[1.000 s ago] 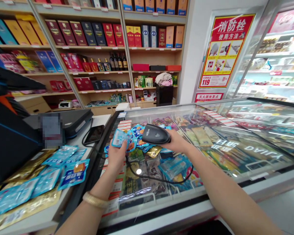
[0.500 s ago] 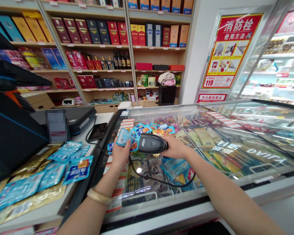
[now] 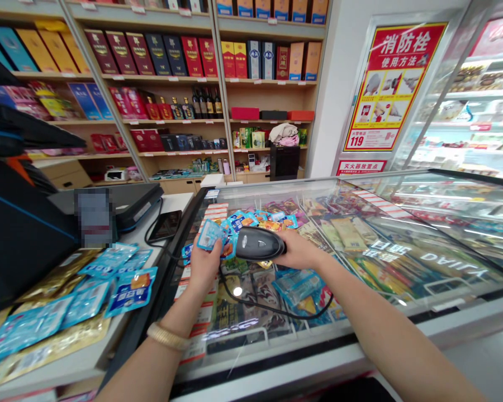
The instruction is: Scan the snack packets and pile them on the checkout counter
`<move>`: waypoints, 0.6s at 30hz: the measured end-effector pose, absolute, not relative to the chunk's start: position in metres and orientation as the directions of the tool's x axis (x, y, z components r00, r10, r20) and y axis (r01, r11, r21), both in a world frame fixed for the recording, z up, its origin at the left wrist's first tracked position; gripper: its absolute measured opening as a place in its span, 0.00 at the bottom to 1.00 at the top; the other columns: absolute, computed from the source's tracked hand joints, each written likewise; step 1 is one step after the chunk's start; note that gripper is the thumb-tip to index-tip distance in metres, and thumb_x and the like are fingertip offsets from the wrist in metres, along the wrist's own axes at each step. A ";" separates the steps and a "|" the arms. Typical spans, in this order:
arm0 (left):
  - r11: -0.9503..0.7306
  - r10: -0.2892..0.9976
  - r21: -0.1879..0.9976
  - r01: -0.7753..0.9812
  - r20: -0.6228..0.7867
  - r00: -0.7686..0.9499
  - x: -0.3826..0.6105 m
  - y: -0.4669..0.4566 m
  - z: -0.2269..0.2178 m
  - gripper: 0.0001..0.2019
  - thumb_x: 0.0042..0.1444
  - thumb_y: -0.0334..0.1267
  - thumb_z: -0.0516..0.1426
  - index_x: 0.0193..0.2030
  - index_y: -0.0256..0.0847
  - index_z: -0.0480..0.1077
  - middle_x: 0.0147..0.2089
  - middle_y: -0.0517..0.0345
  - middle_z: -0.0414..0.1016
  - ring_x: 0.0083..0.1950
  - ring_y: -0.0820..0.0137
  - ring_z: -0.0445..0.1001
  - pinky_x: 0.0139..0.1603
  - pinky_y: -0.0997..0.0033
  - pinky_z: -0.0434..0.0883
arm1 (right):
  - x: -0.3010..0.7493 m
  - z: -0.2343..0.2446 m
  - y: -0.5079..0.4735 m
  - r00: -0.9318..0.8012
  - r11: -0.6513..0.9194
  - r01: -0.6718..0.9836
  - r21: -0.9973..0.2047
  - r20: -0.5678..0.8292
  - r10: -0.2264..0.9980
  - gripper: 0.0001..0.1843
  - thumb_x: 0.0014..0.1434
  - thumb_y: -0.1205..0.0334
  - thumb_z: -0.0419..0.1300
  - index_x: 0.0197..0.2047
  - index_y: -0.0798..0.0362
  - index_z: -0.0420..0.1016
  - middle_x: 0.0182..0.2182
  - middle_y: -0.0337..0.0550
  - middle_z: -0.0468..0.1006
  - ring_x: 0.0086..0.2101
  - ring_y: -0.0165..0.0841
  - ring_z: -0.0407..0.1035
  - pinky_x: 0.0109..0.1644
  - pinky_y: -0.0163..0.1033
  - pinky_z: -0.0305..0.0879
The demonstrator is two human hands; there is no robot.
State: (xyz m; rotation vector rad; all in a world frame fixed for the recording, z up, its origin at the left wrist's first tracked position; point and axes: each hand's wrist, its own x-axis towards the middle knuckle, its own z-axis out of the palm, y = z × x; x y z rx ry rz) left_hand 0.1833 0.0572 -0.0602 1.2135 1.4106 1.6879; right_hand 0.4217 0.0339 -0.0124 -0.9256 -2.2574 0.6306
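At far left, a black machine (image 3: pixel 20 240) with a thin blue line, leaning in over a pale bench (image 3: pixel 179 202). On this bench, gold packets (image 3: pixel 52 350) and blue packets (image 3: pixel 84 304), spread and overlapping, with a dark blue packet (image 3: pixel 129 292) at their right end. Behind them, a flat black box (image 3: pixel 140 202), partly covered by a pixelated patch too coarse to make out. Just to the right, a dark phone (image 3: pixel 167 225) lying flat. Next, a gold bracelet (image 3: pixel 168 336) around the left wrist, and the left hand (image 3: pixel 205 262) closed on a small pale-blue packet (image 3: pixel 210 234), held above a glass-topped freezer (image 3: pixel 276 371). Beyond the fingers, a loose pile of snack packets (image 3: pixel 241 219) on the glass; farther back, shelves (image 3: pixel 272 99) of boxes and bottles. Then a black scanner (image 3: pixel 257 243), gripped in the right hand (image 3: pixel 299 249), nose pointing left, right beside the held packet; impossible to tell whether touching. Below, a black cable (image 3: pixel 272 311) looping between the arms. To the right, a red poster (image 3: pixel 396 86); at far right, brightly lit cabinet shelves (image 3: pixel 473 128).
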 end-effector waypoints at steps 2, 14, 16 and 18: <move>-0.246 0.888 0.966 0.074 0.255 -0.384 0.184 0.057 -0.060 0.21 0.40 0.48 0.64 0.39 0.38 0.70 0.38 0.49 0.79 0.40 0.59 0.79 0.40 0.62 0.76 | 0.421 -0.013 0.034 -0.571 0.644 0.445 -0.623 0.357 0.740 0.12 0.46 0.69 0.61 0.38 0.55 0.78 0.30 0.37 0.78 0.32 0.32 0.71 0.37 0.31 0.64; -0.255 0.892 0.966 0.041 0.252 -0.375 0.186 0.053 -0.055 0.18 0.40 0.46 0.63 0.36 0.38 0.69 0.41 0.46 0.79 0.41 0.59 0.79 0.41 0.61 0.77 | 0.421 -0.014 0.034 -0.564 0.634 0.430 -0.643 0.356 0.745 0.15 0.46 0.69 0.62 0.40 0.56 0.78 0.32 0.39 0.79 0.34 0.34 0.72 0.40 0.34 0.66; -0.255 0.895 0.966 0.041 0.252 -0.369 0.187 0.053 -0.055 0.18 0.41 0.45 0.63 0.36 0.37 0.70 0.42 0.46 0.79 0.41 0.60 0.79 0.41 0.62 0.77 | 0.421 -0.014 0.035 -0.564 0.637 0.429 -0.640 0.361 0.743 0.14 0.47 0.69 0.62 0.40 0.56 0.78 0.32 0.38 0.80 0.34 0.34 0.72 0.40 0.34 0.66; -0.252 0.900 0.967 0.039 0.249 -0.359 0.187 0.052 -0.056 0.17 0.42 0.45 0.63 0.36 0.37 0.70 0.42 0.46 0.79 0.42 0.60 0.79 0.42 0.61 0.77 | 0.424 -0.013 0.037 -0.545 0.649 0.433 -0.626 0.392 0.742 0.16 0.48 0.68 0.62 0.42 0.55 0.78 0.34 0.39 0.81 0.35 0.35 0.73 0.41 0.34 0.66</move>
